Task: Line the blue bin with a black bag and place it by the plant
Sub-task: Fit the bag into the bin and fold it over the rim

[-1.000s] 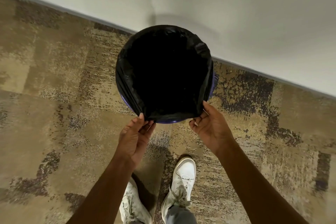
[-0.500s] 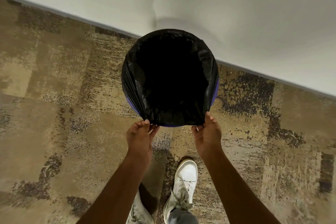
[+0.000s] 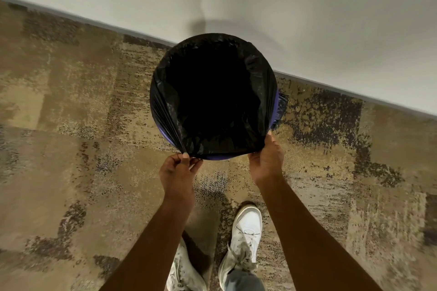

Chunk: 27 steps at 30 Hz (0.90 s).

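Bag (image 3: 212,101) glossy black, mouth pitch dark inside. Bin (image 3: 275,106) blue-violet, showing only in slivers at right side and near rim. Carpet (image 3: 71,149) mottled tan and beige, with dark brown speckled patches and faint purple flecks. Wall (image 3: 307,19) off-white; baseboard (image 3: 354,93) grey. Shoes (image 3: 246,231) white, laces white. Trouser leg (image 3: 243,281) grey-blue.

**Count of things in view**

One round blue plastic bin (image 3: 275,104), only slivers of its wall showing. One black plastic bag (image 3: 170,111), draped over the bin's rim. Two bare hands: left hand (image 3: 177,172) and right hand (image 3: 266,160), each at the bag's near edge. Two bare forearms. Two white lace-up sneakers: one (image 3: 246,234) in full view, one (image 3: 183,271) partly hidden by the left arm. One patterned tan-and-brown carpet (image 3: 71,149). One plain white wall (image 3: 331,19), with one grey baseboard (image 3: 94,22).
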### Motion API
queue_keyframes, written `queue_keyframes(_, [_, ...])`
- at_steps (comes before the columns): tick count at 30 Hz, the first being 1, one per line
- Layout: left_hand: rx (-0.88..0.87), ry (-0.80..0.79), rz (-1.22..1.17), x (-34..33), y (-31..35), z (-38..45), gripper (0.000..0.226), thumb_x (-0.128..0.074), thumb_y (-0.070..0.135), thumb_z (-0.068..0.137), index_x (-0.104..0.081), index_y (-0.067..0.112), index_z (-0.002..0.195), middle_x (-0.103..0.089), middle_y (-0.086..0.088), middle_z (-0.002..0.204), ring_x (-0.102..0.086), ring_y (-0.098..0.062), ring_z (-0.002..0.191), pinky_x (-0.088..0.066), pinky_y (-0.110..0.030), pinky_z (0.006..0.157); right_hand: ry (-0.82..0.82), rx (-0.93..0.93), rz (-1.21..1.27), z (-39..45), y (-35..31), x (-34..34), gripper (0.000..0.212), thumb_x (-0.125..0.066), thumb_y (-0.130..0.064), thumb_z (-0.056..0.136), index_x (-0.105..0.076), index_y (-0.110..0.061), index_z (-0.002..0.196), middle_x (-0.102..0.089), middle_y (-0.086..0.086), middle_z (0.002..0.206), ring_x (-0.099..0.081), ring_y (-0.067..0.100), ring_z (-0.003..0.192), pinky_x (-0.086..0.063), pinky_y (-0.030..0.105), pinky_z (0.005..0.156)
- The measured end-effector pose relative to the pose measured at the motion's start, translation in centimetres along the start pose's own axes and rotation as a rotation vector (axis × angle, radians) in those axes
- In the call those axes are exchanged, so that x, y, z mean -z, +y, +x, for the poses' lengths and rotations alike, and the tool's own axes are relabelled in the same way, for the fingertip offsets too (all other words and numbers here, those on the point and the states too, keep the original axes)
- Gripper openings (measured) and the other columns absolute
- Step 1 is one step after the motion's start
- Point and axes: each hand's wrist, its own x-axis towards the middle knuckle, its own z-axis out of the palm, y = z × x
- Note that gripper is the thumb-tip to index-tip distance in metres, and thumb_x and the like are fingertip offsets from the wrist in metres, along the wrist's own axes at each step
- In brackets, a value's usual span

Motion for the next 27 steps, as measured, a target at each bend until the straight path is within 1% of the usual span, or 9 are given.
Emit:
queue_keyframes(3, [0.048, -0.062, -0.084, 0.5, -0.2, 0.1, 0.019, -0.049, -0.001, 0.096, -0.052, 0.006, 0.079, -0.062, -0.011, 0.077, -0.063, -0.021, 0.077, -0.059, -0.037, 0.083, 0.062, -0.03, -0.043, 0.4, -0.1, -0.4, 0.011, -0.061, -0.014, 0.095, -0.065, -0.012, 0.085, -0.074, 0.007, 0.087, -0.067, 0.032, 0.108, -0.055, 0.047, 0.094])
queue_keyframes(6, [0.095, -0.117, -0.167, 1.0, -0.4, 0.2, 0.019, -0.049, -0.001, 0.095, -0.053, 0.008, 0.078, -0.065, -0.007, 0.068, -0.064, -0.02, 0.074, -0.06, -0.035, 0.078, 0.174, -0.052, -0.111, 0.8, -0.2, -0.7, 0.014, -0.064, -0.026, 0.093, -0.063, -0.012, 0.09, -0.073, 0.011, 0.104, -0.07, 0.029, 0.104, -0.061, 0.041, 0.081])
queue_keyframes(10, [0.112, -0.154, -0.205, 1.0, -0.4, 0.7, 0.018, -0.049, 0.0, 0.094, -0.053, 0.008, 0.079, -0.067, -0.005, 0.065, -0.066, -0.018, 0.069, -0.061, -0.033, 0.073, 0.255, -0.008, -0.184, 1.2, -2.6, -1.2, 0.027, -0.059, -0.041, 0.093, -0.063, -0.014, 0.089, -0.071, 0.012, 0.106, -0.071, 0.024, 0.094, -0.061, 0.038, 0.083])
queue_keyframes(12, [0.107, -0.159, -0.201, 1.0, -0.4, 0.9, 0.018, -0.049, 0.0, 0.095, -0.053, 0.008, 0.079, -0.067, -0.004, 0.065, -0.067, -0.017, 0.068, -0.061, -0.033, 0.074, 0.223, -0.006, -0.238, 1.7, -3.9, -1.3, 0.036, -0.055, -0.051, 0.092, -0.066, -0.017, 0.092, -0.072, 0.008, 0.105, -0.072, 0.023, 0.094, -0.06, 0.039, 0.084])
queue_keyframes(15, [0.108, -0.155, -0.2, 0.7, -0.8, 0.6, 0.019, -0.047, 0.001, 0.096, -0.053, 0.009, 0.079, -0.068, -0.003, 0.065, -0.066, -0.017, 0.069, -0.059, -0.037, 0.082, 0.099, -0.037, -0.202, 3.1, -6.2, -1.1, 0.059, -0.048, -0.066, 0.086, -0.067, -0.015, 0.109, -0.075, 0.007, 0.109, -0.073, 0.024, 0.096, -0.058, 0.042, 0.09])
queue_keyframes(19, [0.089, -0.164, -0.207, 0.5, -0.4, 0.6, 0.019, -0.048, 0.002, 0.096, -0.053, 0.01, 0.079, -0.068, -0.003, 0.065, -0.067, -0.015, 0.067, -0.056, -0.037, 0.083, -0.127, -0.095, -0.281, 5.0, -10.2, -1.9, 0.082, -0.066, -0.066, 0.069, -0.059, -0.011, 0.13, -0.069, 0.014, 0.122, -0.068, 0.034, 0.11, -0.051, 0.047, 0.1])
queue_keyframes(21, [0.075, -0.174, -0.2, 0.3, 0.0, 0.8, 0.02, -0.048, 0.002, 0.096, -0.053, 0.011, 0.079, -0.069, -0.001, 0.065, -0.068, -0.013, 0.066, -0.058, -0.034, 0.08, -0.149, -0.142, -0.345, 5.8, -11.0, -2.1, 0.081, -0.078, -0.053, 0.067, -0.059, -0.009, 0.132, -0.07, 0.014, 0.121, -0.069, 0.031, 0.108, -0.053, 0.047, 0.097])
queue_keyframes(23, [0.065, -0.174, -0.195, 0.2, 0.3, 1.0, 0.021, -0.048, 0.002, 0.096, -0.052, 0.012, 0.078, -0.069, 0.0, 0.065, -0.068, -0.013, 0.066, -0.059, -0.033, 0.076, -0.091, -0.164, -0.39, 6.2, -10.5, -2.1, 0.072, -0.081, -0.044, 0.069, -0.061, -0.008, 0.129, -0.073, 0.012, 0.114, -0.071, 0.029, 0.103, -0.057, 0.045, 0.089])
queue_keyframes(27, [0.076, -0.172, -0.149, 0.2, 0.4, 0.8, 0.022, -0.048, 0.003, 0.096, -0.052, 0.012, 0.077, -0.068, 0.0, 0.066, -0.066, -0.014, 0.069, -0.056, -0.035, 0.08, 0.019, -0.159, -0.429, 5.6, -7.6, -0.8, 0.049, -0.071, -0.045, 0.082, -0.067, -0.008, 0.114, -0.075, 0.012, 0.109, -0.074, 0.026, 0.092, -0.061, 0.039, 0.071])
